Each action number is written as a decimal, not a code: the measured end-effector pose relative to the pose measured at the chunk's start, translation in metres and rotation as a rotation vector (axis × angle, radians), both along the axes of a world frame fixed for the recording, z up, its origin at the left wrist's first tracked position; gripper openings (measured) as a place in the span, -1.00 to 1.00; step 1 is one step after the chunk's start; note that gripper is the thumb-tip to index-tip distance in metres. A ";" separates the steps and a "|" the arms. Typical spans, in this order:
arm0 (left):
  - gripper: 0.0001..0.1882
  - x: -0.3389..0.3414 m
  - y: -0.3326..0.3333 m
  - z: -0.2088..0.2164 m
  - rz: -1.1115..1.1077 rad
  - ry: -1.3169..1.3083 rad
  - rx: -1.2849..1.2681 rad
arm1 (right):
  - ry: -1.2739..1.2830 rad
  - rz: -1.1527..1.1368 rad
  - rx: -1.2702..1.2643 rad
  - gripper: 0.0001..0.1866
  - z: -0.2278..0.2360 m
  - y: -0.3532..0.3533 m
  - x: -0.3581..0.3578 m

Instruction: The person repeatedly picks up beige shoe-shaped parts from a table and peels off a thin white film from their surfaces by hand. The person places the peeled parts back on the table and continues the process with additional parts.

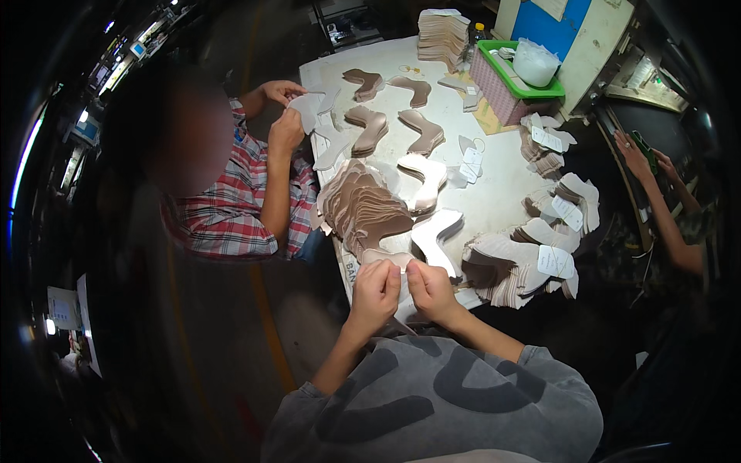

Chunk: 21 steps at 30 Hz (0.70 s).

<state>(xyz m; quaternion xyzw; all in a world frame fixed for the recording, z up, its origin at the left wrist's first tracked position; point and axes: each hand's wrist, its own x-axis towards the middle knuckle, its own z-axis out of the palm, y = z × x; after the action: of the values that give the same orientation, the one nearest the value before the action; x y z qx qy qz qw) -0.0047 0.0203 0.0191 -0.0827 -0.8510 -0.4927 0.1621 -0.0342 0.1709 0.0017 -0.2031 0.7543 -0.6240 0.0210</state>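
My left hand [377, 293] and my right hand [434, 292] are side by side at the table's near edge. Both are closed, thumbs up, on a thin beige cut sheet piece [386, 256]; its material is unclear, and the fists hide part of it. Just beyond lies a fanned heap of brown cut pieces [369, 207]. By my right hand is a pale stack of curved pieces [437, 238], with another brightly lit stack [423, 181] behind it.
Several brown curved stacks [367, 130] stand farther back on the white table [478, 208]. Tagged stacks [517, 262] line the right side. A green-rimmed basket [502, 89] is at the back right. At left, a co-worker's hands [287, 131] hold a pale piece; another person's hands [637, 158] show far right.
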 end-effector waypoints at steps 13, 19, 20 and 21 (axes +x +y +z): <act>-0.67 -0.010 -0.001 0.009 -0.058 0.188 0.326 | -0.702 0.588 -0.376 -0.70 0.062 0.016 -0.010; -0.67 -0.014 0.000 0.014 -0.072 0.350 0.261 | -0.638 0.572 -0.332 -0.68 0.067 0.013 -0.004; -0.67 -0.015 0.000 0.014 -0.069 0.356 0.263 | -0.612 0.563 -0.317 -0.69 0.067 0.012 -0.003; -0.67 -0.015 0.000 0.015 -0.066 0.363 0.265 | -0.583 0.558 -0.315 -0.69 0.067 0.012 -0.003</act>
<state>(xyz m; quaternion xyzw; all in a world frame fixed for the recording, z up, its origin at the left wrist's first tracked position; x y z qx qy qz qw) -0.0199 0.0207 0.0340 -0.1757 -0.7325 -0.5823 0.3056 -0.0368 0.1833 0.0689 -0.2152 0.5288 -0.7331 0.3696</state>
